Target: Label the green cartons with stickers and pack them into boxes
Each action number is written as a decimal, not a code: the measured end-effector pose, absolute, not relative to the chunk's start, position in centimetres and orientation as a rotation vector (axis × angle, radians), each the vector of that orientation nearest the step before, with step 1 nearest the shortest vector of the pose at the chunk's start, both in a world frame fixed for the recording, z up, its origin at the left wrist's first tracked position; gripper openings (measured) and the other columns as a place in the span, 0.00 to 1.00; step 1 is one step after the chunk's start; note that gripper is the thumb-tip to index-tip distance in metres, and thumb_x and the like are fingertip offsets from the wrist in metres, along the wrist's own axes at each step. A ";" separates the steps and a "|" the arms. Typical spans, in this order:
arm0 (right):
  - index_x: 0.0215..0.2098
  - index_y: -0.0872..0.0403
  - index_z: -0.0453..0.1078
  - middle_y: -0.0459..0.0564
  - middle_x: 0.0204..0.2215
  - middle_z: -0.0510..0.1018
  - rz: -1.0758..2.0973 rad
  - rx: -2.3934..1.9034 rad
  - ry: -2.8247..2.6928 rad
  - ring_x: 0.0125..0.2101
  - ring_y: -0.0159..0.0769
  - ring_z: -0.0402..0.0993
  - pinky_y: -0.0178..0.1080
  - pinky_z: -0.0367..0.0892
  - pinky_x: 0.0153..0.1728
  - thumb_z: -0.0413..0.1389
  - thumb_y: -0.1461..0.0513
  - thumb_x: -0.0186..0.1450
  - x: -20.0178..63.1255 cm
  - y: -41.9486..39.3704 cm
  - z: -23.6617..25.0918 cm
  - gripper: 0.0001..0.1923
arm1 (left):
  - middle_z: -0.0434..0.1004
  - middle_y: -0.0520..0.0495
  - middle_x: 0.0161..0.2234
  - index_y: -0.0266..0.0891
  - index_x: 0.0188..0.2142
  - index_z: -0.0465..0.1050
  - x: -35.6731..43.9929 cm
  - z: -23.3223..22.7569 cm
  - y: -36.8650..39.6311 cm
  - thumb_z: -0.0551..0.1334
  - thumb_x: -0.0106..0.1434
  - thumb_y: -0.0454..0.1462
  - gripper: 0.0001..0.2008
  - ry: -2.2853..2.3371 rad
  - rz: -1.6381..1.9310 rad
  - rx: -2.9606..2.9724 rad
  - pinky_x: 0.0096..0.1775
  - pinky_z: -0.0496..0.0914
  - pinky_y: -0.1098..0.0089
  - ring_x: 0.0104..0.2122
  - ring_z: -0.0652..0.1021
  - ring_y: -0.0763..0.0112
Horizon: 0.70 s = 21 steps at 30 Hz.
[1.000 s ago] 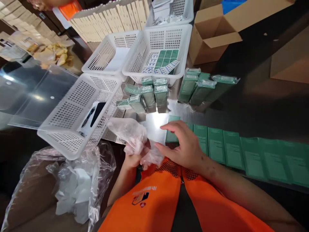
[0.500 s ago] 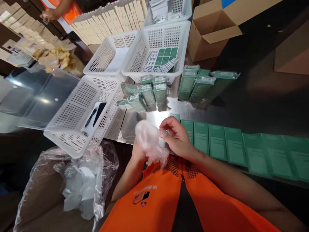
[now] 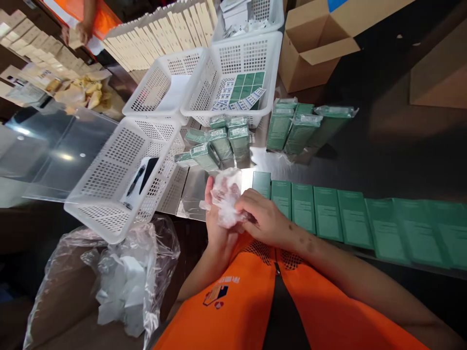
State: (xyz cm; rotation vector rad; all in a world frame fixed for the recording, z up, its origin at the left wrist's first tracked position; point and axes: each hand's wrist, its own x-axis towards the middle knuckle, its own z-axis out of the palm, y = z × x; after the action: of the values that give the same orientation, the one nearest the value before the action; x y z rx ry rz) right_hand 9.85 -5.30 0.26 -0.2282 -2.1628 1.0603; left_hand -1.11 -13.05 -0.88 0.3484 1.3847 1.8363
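Observation:
A crumpled clear plastic bag (image 3: 226, 197) is bunched up between my two hands in front of my chest. My left hand (image 3: 219, 233) is turned palm up under it, with the plastic lying over its palm and fingers; one finger shows at the bag's left side. From the right, my right hand (image 3: 264, 216) pinches the plastic, its fingers curled in. Beside that hand, a row of green boxes (image 3: 302, 206) runs along the table's near edge. Several film-wrapped green boxes (image 3: 221, 143) stand just beyond my hands.
White perforated baskets (image 3: 109, 170) stand left and behind; one holds label strips (image 3: 251, 99) and green boxes. More wrapped green packs (image 3: 280, 126) and an open carton (image 3: 310, 58) are farther right. At lower left, a plastic-lined bin (image 3: 153, 272) contains white scraps. A co-worker's hand (image 3: 83, 31) shows at upper left.
The plastic bag has been squashed smaller and shifted slightly up. My left palm has turned upward, and my right hand has closed onto the plastic. The co-worker's hands have moved.

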 end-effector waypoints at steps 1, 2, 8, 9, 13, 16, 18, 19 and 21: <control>0.30 0.50 0.59 0.45 0.28 0.66 1.031 -0.253 -2.140 0.31 0.35 0.63 0.36 0.61 0.31 0.51 0.74 0.59 9.8 -5.3 0.2 0.12 | 0.79 0.50 0.50 0.55 0.59 0.64 -0.5 -0.4 -12.9 0.68 0.62 0.45 0.27 1.335 1.891 0.260 0.37 0.76 0.70 0.39 0.81 0.69; 0.27 0.50 0.56 0.44 0.25 0.64 0.979 -0.274 -2.111 0.29 0.34 0.62 0.36 0.59 0.29 0.50 0.75 0.58 9.6 -5.5 0.1 0.14 | 0.79 0.50 0.50 0.54 0.59 0.65 0.1 -0.1 -12.8 0.70 0.58 0.43 0.30 1.286 1.937 0.179 0.35 0.75 0.72 0.38 0.80 0.70; 0.22 0.51 0.53 0.43 0.20 0.61 0.638 -0.361 -1.967 0.25 0.33 0.59 0.38 0.53 0.27 0.52 0.72 0.63 8.4 -6.6 -1.0 0.17 | 0.81 0.54 0.41 0.48 0.51 0.74 2.4 0.4 -12.4 0.68 0.57 0.38 0.21 1.189 1.994 0.108 0.32 0.72 0.77 0.32 0.78 0.76; 0.23 0.51 0.53 0.43 0.20 0.61 0.629 -0.348 -1.954 0.25 0.33 0.59 0.38 0.54 0.27 0.52 0.72 0.63 8.6 -6.4 -0.9 0.17 | 0.81 0.55 0.41 0.48 0.50 0.75 2.3 0.5 -12.5 0.67 0.57 0.37 0.20 1.190 2.009 0.118 0.32 0.72 0.77 0.33 0.79 0.76; 0.32 0.51 0.63 0.45 0.27 0.70 0.984 -0.089 -2.073 0.31 0.34 0.67 0.37 0.63 0.31 0.55 0.69 0.62 10.5 -4.7 0.3 0.07 | 0.81 0.52 0.46 0.50 0.50 0.74 0.3 1.2 -12.7 0.66 0.55 0.36 0.22 1.213 2.007 0.143 0.31 0.73 0.73 0.34 0.80 0.72; 0.47 0.54 0.67 0.52 0.39 0.76 1.134 0.025 -2.277 0.39 0.37 0.71 0.39 0.69 0.39 0.57 0.66 0.65 12.1 -3.5 0.9 0.11 | 0.81 0.51 0.45 0.51 0.52 0.72 -1.3 1.7 -12.6 0.66 0.54 0.36 0.24 1.177 1.825 0.154 0.36 0.76 0.70 0.37 0.81 0.69; 0.42 0.53 0.68 0.49 0.34 0.76 1.070 -0.049 -2.294 0.36 0.35 0.70 0.37 0.68 0.37 0.56 0.65 0.68 12.6 -3.3 0.8 0.04 | 0.81 0.51 0.44 0.50 0.50 0.73 -1.3 1.9 -12.4 0.68 0.50 0.35 0.26 1.144 1.729 0.121 0.37 0.76 0.69 0.39 0.81 0.68; 0.37 0.52 0.67 0.46 0.30 0.74 1.038 -0.101 -2.260 0.32 0.33 0.69 0.36 0.66 0.34 0.56 0.66 0.69 12.7 -3.4 0.7 0.03 | 0.81 0.50 0.43 0.49 0.49 0.74 -1.0 2.0 -12.3 0.69 0.48 0.35 0.26 1.136 1.701 0.102 0.37 0.76 0.69 0.38 0.81 0.67; 0.28 0.51 0.63 0.42 0.23 0.69 0.973 -0.211 -2.155 0.26 0.31 0.64 0.34 0.60 0.28 0.55 0.68 0.66 12.6 -3.9 0.5 0.10 | 0.82 0.49 0.43 0.46 0.49 0.75 0.2 2.1 -12.2 0.70 0.47 0.36 0.26 1.149 1.706 0.085 0.34 0.75 0.71 0.36 0.81 0.67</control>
State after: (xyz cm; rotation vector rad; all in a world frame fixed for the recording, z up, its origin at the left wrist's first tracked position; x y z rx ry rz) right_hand 12.61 -3.87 0.46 -0.2113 -2.1555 0.9729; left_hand 0.16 -12.18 2.12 0.0854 1.1491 1.7065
